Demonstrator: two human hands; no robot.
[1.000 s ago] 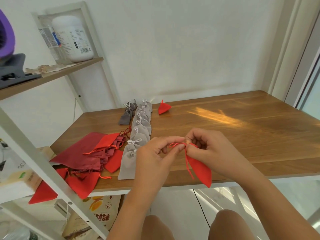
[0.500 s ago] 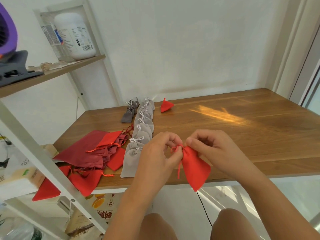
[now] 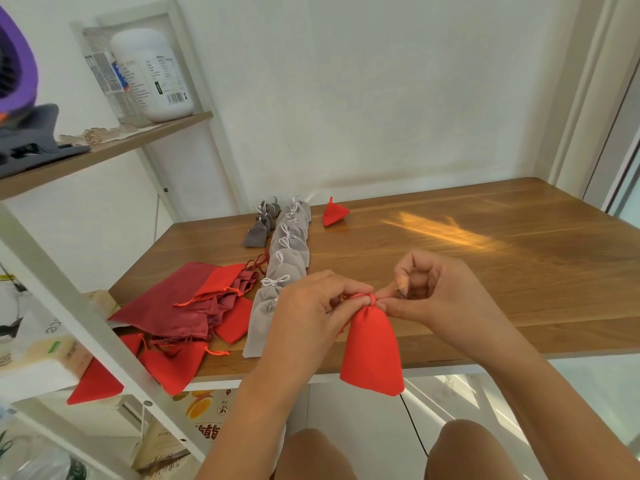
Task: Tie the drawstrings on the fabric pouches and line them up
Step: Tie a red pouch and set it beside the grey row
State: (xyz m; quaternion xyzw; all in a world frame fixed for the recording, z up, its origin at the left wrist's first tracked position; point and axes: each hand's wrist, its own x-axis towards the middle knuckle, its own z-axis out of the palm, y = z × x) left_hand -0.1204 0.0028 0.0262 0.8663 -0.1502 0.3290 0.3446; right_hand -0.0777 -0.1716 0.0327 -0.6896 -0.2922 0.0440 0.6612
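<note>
Pouch (image 3: pixel 372 351) hangs in air over near table (image 3: pixel 485 271) edge, neck cinched. Left grip (image 3: pixel 311 306) pinches drawstring (image 3: pixel 363 296) at neck's left side. Right grip (image 3: pixel 440 292) curled, thumb and forefinger pinching neck's right side. Grey row (image 3: pixel 287 258), tied, runs near to far, left of hands. Red pile (image 3: pixel 207 299) further left. Far pouch (image 3: pixel 334 213) sits right of row's far end.

The wooden worktop (image 3: pixel 450 271) carries a row of tied light grey pouches (image 3: pixel 287 258) running from its near edge towards the far edge. Left of the row's far end sit a few dark grey pouches (image 3: pixel 258 230), and to its right is one tied red pouch (image 3: pixel 334 213). Loose red and maroon pouches (image 3: pixel 194 303) are heaped at the near left corner, some overhanging the edge.
</note>
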